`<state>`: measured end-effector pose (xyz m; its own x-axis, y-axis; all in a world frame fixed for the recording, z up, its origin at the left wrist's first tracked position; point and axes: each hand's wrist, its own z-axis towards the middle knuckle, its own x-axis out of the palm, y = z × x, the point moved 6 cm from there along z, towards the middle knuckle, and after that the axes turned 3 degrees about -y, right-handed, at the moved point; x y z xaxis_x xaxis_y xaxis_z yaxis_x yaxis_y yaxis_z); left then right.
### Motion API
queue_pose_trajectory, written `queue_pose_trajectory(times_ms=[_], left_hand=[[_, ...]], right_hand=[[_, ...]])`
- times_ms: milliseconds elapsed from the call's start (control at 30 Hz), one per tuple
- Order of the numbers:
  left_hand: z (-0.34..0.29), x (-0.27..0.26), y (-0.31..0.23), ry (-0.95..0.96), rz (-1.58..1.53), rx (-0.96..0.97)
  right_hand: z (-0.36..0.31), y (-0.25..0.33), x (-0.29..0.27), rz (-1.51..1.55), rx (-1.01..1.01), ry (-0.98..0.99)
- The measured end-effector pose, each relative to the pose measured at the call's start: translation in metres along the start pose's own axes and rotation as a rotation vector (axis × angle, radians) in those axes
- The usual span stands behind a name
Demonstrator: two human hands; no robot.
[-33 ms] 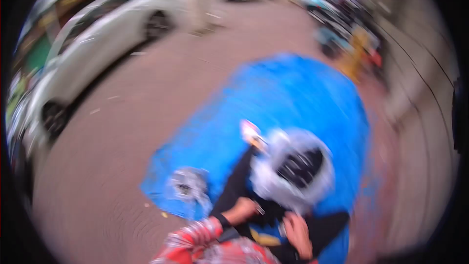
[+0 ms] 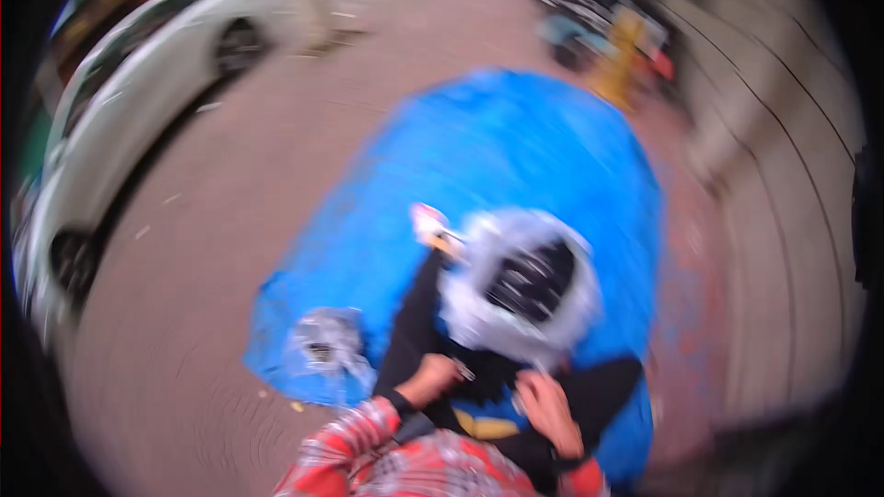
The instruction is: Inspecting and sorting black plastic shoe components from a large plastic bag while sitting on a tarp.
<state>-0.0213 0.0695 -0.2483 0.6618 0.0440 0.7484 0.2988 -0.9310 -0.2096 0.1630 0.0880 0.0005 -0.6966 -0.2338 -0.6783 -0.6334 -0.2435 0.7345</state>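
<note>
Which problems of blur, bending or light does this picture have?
Head view: blur softens nearly everything, so the small shiny item at the left hand cannot be identified; head view: the white car bends along the fisheye rim, with dark shadow beneath; head view: the blue sheet shows no strong glare.

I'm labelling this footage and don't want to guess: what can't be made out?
All in the head view:
Small shiny item at the left hand: too small, blurred.
Whether the right hand grips anything: blur hides it.
Dark contents of the large bag: motion blur.
What the smaller bag holds: hidden by blurred, crumpled plastic.
</note>
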Motion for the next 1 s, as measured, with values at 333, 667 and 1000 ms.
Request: queue_pose_trajectory(times_ms=[333,667,1000], left_hand=[[-0.018,0.075,-0.028,-0.385,0.169,0.445],[-0.113,0.117,-0.023,-0.122,0.13,0.564],[-0.101,0.14,-0.01,-0.169,0.314,0.565]], right_hand=[[0.103,-0.082,-0.076,-0.094,-0.098,-0.377],[0.234,-0.062,0.053,-0.704,-0.456,-0.102],[0.206,-0.061,0.029,-1.069,-0.391,-0.111]])
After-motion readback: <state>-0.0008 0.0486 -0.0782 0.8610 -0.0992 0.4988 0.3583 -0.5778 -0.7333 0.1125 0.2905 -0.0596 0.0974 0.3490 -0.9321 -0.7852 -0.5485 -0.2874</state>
